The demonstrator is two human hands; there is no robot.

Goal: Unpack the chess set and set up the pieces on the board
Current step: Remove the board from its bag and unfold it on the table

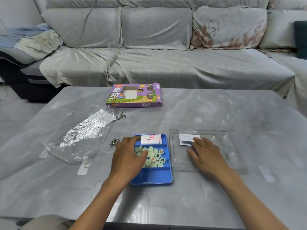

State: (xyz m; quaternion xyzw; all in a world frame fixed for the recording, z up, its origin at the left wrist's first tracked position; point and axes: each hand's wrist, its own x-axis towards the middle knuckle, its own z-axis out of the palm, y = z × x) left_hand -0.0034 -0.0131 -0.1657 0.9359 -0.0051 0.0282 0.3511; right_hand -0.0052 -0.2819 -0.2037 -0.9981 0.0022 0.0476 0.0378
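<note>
1. Currently, the blue tray (152, 177) is seen on the table (216, 107), with the pale round pieces (153, 156) heaped in its middle compartment and the folded paper board (150, 139) tucked in the far compartment.
2. The left hand (128, 161) is laid over the tray's left side, its fingers loosely spread across the pieces and toward the board; its grip appears released, with nothing clenched.
3. The right hand (206, 154) is rested flat on the clear plastic lid (221, 146) just beside the tray, fingertips touching a white slip (186, 138) under it; nothing is grasped.
4. The purple box (135, 95) is left lying well apart at the far edge, and a crumpled wrapper (78, 136) and two metal ring puzzles (114, 141) are seen to the left.
5. The step in hand is judged to be taking out the board, which should be pinched at its free edge and lifted straight up while the tray is steadied.
6. The lid is best set aside first, so that space is left for the board to be unfolded flat.
7. Tilting of the tray should be avoided, since the loose pieces would likely roll out.
</note>
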